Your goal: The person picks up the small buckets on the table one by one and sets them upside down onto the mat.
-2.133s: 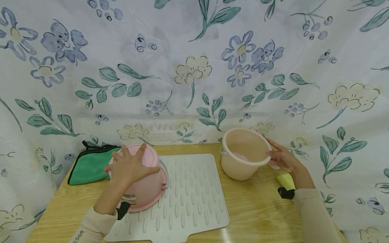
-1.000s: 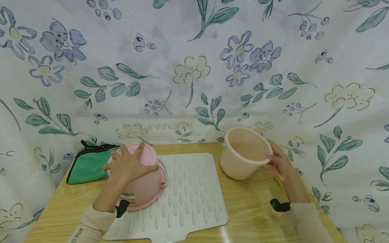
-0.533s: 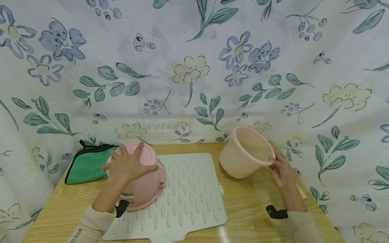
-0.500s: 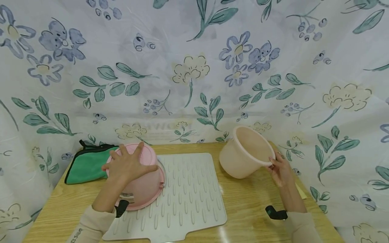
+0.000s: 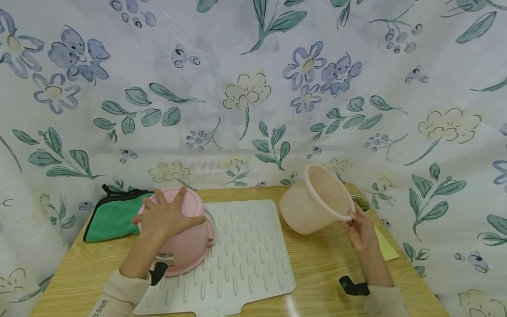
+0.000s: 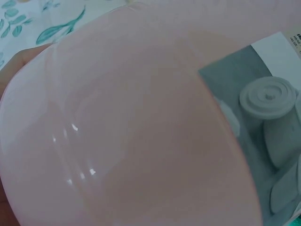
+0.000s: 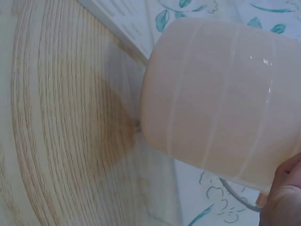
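A pink bucket [image 5: 188, 246] stands upside down on the left part of a grey ribbed mat [image 5: 253, 246]. My left hand [image 5: 164, 218] rests on its upturned base with fingers spread; the left wrist view shows the bucket's smooth side [image 6: 117, 117] and a printed label [image 6: 235, 94]. To the right of the mat, a cream bucket [image 5: 299, 209] tilts with its mouth toward the right. My right hand [image 5: 360, 229] pinches its rim, thumb on the near side. In the right wrist view the cream bucket [image 7: 211, 99] leans over the wooden table, with part of my right hand [image 7: 284, 197] at its rim.
A green pouch with black trim [image 5: 112, 218] lies at the back left. Behind my right hand are a small container with green contents [image 5: 362, 203] and a yellow sheet [image 5: 386, 246]. A floral curtain [image 5: 218, 123] hangs behind the wooden table [image 5: 317, 273].
The cream bucket has tipped from nearly upright toward the right, and my right hand has moved lower with its rim. The small container and yellow sheet show more than half a second ago. My left hand stays put.
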The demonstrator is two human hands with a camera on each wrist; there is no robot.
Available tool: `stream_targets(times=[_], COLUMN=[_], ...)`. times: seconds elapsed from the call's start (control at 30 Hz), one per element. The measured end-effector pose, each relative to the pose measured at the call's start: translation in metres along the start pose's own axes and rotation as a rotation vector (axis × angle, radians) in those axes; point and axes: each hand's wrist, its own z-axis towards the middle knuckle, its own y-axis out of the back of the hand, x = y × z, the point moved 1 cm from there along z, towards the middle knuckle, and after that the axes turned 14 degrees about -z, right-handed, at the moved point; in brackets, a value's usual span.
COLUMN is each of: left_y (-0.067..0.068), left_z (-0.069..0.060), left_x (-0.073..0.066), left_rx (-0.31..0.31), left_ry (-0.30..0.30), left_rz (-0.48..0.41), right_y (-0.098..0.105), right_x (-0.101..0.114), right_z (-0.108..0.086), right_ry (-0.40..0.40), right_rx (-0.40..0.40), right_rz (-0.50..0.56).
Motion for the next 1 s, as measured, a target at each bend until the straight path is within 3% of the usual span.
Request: stream_targets(times=[0.2, 0.4, 0.63, 1.0], left_y=[0.000, 0.001, 0.001, 0.002], left_z=[-0.001, 0.000, 0.000, 0.001], left_x=[0.000, 0.000, 0.000, 0.000], left_rx=[0.000, 0.002, 0.007, 0.016], left_ry=[-0.002, -0.004, 0.002, -0.001], left_rz=[-0.002, -0.005, 0.002, 0.004], right_y=[-0.007, -0.019, -0.026, -0.034], right_x=[-0.002, -0.001, -0.002, -0.006], right_z=[-0.006, -0.013, -0.019, -0.026], right_ry=[0.025, 0.018, 0.019, 0.033], right_rx=[0.033, 0.026, 0.076, 0.099], right_rz=[0.048, 0.148, 0.260, 0.328])
